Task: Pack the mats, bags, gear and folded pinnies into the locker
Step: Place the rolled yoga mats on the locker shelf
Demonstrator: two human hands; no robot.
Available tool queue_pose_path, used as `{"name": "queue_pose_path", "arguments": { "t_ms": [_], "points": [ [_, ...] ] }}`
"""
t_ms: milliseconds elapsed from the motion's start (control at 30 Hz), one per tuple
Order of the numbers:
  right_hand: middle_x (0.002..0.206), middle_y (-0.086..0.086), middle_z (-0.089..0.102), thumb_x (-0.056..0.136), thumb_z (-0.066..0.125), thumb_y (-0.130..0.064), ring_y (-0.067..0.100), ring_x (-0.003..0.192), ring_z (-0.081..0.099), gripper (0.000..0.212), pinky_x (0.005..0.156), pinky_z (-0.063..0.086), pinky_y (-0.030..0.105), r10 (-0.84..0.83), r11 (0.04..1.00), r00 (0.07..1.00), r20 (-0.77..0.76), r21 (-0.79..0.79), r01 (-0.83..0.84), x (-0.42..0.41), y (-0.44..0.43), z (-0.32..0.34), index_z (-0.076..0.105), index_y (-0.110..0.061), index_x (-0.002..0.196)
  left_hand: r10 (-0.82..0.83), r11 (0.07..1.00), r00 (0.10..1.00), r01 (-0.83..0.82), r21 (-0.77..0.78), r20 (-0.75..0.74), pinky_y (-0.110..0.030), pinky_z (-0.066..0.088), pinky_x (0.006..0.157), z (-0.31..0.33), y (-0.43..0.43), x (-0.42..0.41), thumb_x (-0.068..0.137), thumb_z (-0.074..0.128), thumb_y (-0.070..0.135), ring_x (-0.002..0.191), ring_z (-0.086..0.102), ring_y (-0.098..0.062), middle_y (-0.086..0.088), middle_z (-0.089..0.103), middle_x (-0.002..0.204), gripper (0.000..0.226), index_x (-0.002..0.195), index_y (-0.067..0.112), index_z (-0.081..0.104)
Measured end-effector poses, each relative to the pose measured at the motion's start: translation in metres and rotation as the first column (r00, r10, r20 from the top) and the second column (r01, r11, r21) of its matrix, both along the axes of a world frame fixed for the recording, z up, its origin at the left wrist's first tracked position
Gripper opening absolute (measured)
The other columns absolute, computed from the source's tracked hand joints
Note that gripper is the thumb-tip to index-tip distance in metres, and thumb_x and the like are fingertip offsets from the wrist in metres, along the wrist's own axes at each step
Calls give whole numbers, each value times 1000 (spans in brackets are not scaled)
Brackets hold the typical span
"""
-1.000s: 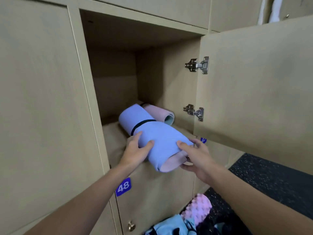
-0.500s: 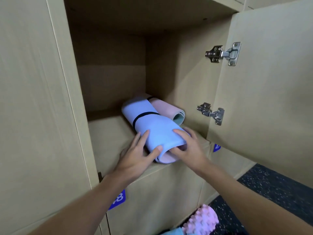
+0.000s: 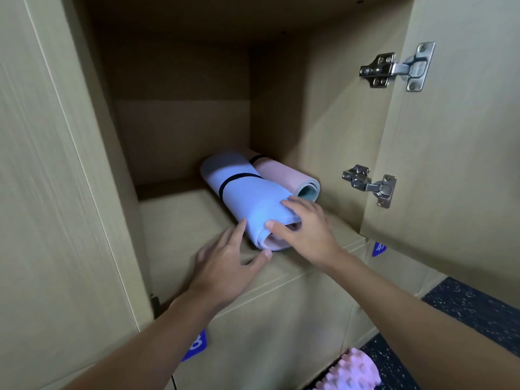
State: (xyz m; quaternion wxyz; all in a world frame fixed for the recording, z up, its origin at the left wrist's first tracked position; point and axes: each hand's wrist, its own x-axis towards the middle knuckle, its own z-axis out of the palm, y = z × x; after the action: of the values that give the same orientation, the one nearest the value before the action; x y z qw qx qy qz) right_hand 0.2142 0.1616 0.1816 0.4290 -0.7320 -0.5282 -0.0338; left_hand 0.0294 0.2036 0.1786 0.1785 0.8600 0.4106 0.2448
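Ok, head view. Beige wood-grain locker (image 3: 180, 220), compartment open, interior shadowed toward the back. Blue mat (image 3: 242, 192) is rolled with a black strap round it and lies on the compartment floor, near end at the front edge, far end pointing to 11 o'clock. Pink mat (image 3: 281, 175), also rolled, lies touching it at its 2 o'clock, against the right wall, teal inner face showing at the open end.

Left hand (image 3: 225, 266): open, fingers spread and straight, fingertips on the blue mat's left side, thumb by its near end. Right hand (image 3: 306, 229): open too, fingers laid flat over the top of the near end, thumb pressed on the roll's edge.

Door (image 3: 464, 164) is swung open at 3 o'clock on two metal hinges (image 3: 396, 67). Dark speckled floor (image 3: 478, 311) at 4 o'clock, with a pink knobbly roller (image 3: 351, 372) at 5 o'clock, cut off by the frame.

Labels: blue tag (image 3: 197, 346) at 7 o'clock is half hidden by the left forearm and unreadable. Second blue tag (image 3: 378, 249) under the door shows a "4", rest covered.
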Motion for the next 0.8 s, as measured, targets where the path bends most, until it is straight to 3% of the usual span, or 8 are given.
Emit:
{"name": "queue_pose_path", "arguments": {
  "t_ms": [100, 233, 367, 467, 600, 800],
  "points": [
    [148, -17, 43, 68, 46, -79, 13, 140, 22, 80, 109, 17, 38, -76, 995, 979, 187, -55, 88, 1, 15, 4, 56, -33, 132, 19, 1000, 997, -18, 10, -72, -36, 14, 120, -2, -1, 0, 81, 53, 75, 145, 28, -9, 12, 33, 158, 93, 156, 31, 18],
    [143, -13, 50, 63, 42, -85, 7, 139, 30, 90, 108, 11, 28, -26, 999, 959, 284, -13, 31, 5, 23, 4, 59, -26, 130, 2, 1000, 989, 1, 20, -145, -40, 14, 120, -4, 0, 0, 71, 53, 84, 143, 29, -10, 8, 39, 153, 108, 155, 31, 13],
    [139, -1, 57, 72, 72, -66, 15, 137, 43, 77, 112, 26, 30, 25, 1000, 983, 180, -6, -25, 14, 30, 1, 62, -14, 128, -27, 999, 977, 33, 29, -210, -42, 12, 120, -7, 1, 0, 64, 49, 91, 144, 25, -10, 9, 36, 151, 118, 156, 34, 3],
    [134, 2, 60, 72, 64, -73, 19, 132, 48, 82, 109, 37, 38, 34, 999, 979, 202, -24, -30, 15, 44, 6, 62, -11, 126, -54, 997, 966, 66, 38, -253, -45, 8, 120, -8, 1, -1, 65, 48, 91, 148, 17, -12, 12, 29, 156, 114, 156, 34, 9],
    [147, 4, 50, 77, 72, -59, 17, 139, 41, 78, 115, 31, 35, 27, 998, 988, 153, -58, -18, 20, 56, 4, 55, -12, 137, -62, 995, 947, 82, 49, -316, -45, 4, 120, -5, -2, 0, 68, 50, 89, 151, 10, -15, 9, 23, 159, 98, 149, 36, 33],
    [149, 0, 47, 75, 72, -63, 16, 138, 40, 81, 113, 35, 38, 10, 999, 998, 68, -43, -7, 26, 71, -4, 52, -18, 140, -45, 995, 952, 71, 76, -303, -42, 5, 119, -9, -2, 4, 68, 51, 86, 149, 12, -13, 11, 26, 157, 92, 145, 38, 36]
  ]
}}
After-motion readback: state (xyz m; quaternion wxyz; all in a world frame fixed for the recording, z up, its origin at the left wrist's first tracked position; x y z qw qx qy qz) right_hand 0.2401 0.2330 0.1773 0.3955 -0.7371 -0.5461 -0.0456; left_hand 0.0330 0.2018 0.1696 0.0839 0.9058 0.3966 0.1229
